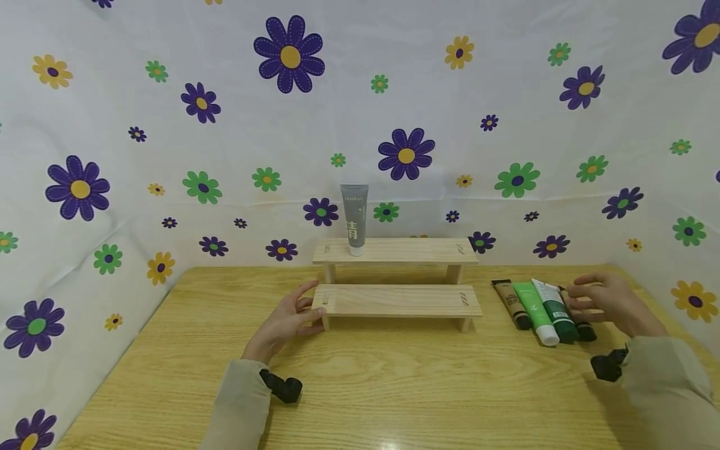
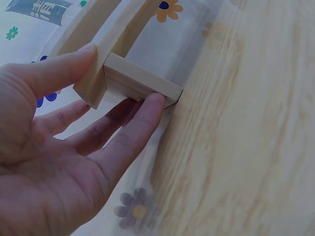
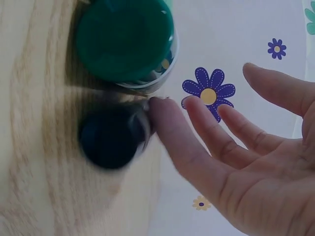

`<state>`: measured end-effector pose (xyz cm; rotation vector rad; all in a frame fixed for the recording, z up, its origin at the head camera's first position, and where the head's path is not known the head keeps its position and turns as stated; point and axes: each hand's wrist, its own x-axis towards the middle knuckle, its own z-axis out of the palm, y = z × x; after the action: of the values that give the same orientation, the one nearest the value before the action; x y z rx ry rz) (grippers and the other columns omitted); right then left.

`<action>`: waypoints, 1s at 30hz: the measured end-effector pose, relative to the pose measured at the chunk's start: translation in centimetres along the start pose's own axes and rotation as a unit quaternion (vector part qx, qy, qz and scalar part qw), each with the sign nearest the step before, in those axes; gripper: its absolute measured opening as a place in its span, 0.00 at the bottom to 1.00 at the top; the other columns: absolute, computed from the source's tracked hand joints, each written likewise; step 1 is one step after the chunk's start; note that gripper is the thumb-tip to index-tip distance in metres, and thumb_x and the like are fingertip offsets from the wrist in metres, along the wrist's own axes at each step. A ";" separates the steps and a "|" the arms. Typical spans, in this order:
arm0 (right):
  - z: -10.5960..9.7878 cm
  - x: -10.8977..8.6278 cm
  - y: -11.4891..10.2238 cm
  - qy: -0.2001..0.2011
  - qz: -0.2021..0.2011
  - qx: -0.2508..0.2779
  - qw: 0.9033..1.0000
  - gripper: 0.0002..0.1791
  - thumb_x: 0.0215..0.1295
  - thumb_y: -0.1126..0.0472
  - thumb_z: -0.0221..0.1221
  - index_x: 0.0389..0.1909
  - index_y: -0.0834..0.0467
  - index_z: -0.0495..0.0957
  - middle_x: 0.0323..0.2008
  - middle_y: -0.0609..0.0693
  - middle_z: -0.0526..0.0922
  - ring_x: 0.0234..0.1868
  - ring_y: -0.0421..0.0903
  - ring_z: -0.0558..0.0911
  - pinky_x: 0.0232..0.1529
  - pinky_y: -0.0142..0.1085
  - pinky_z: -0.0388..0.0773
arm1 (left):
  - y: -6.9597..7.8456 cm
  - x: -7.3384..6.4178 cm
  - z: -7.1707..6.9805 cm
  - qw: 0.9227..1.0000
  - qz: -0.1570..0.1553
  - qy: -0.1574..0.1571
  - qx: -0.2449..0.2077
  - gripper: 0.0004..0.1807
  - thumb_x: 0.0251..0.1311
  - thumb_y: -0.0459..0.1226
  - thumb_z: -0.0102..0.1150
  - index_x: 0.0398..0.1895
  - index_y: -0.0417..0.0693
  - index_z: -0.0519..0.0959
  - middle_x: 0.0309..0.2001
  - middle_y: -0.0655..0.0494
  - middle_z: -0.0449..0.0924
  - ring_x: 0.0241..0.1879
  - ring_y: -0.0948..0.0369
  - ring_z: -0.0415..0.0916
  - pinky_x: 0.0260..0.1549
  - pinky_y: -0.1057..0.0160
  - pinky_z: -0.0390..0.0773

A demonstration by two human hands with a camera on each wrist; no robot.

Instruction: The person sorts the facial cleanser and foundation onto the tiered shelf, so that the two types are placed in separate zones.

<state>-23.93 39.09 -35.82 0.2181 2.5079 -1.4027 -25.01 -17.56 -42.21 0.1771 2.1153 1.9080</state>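
The left hand [image 1: 283,325] grips the front shelf [image 1: 394,300], likely to steady it, the right hand [image 1: 613,305] loosely spread beside the tubes [image 1: 535,307].

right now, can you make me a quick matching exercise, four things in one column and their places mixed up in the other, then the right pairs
Things
1. grey tube
2. left hand
3. light green tube
4. right hand

Places
A. at the rightmost lying tube
B. upright on the higher shelf
C. lying between the tan tube and the white-and-green tube
D. at one end of the lower shelf

Pairs: 1-B, 2-D, 3-C, 4-A
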 end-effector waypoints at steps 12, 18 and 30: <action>0.6 0.0 0.6 -0.028 -0.015 -0.023 0.999 0.30 0.77 0.65 0.50 0.63 0.87 0.52 0.46 0.68 0.79 0.40 0.45 0.82 0.42 0.47 0.86 | 0.0 -0.1 0.0 1.000 0.002 -0.003 -0.008 0.39 0.72 0.26 0.54 0.81 0.43 0.49 0.67 0.28 0.65 0.60 0.39 0.74 0.54 0.46 0.80; 0.9 0.4 1.0 -0.018 -0.007 -0.040 0.999 0.33 0.74 0.66 0.54 0.63 0.86 0.50 0.48 0.75 0.73 0.40 0.48 0.80 0.42 0.46 0.86 | 0.0 0.1 -0.1 1.000 -0.001 0.005 -0.004 0.39 0.72 0.26 0.55 0.81 0.44 0.50 0.68 0.29 0.65 0.61 0.38 0.73 0.54 0.47 0.80; 2.3 1.0 0.3 -0.009 0.014 -0.107 0.994 0.42 0.68 0.59 0.62 0.65 0.86 0.52 0.53 0.80 0.66 0.40 0.52 0.78 0.38 0.44 0.85 | -0.1 0.0 -0.4 1.000 0.006 -0.009 -0.005 0.39 0.72 0.27 0.54 0.82 0.43 0.49 0.68 0.28 0.64 0.60 0.40 0.73 0.55 0.46 0.79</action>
<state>-24.42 37.25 -37.49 0.1971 2.6052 -1.1088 -25.13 -17.91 -42.29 0.2042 2.0961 1.9159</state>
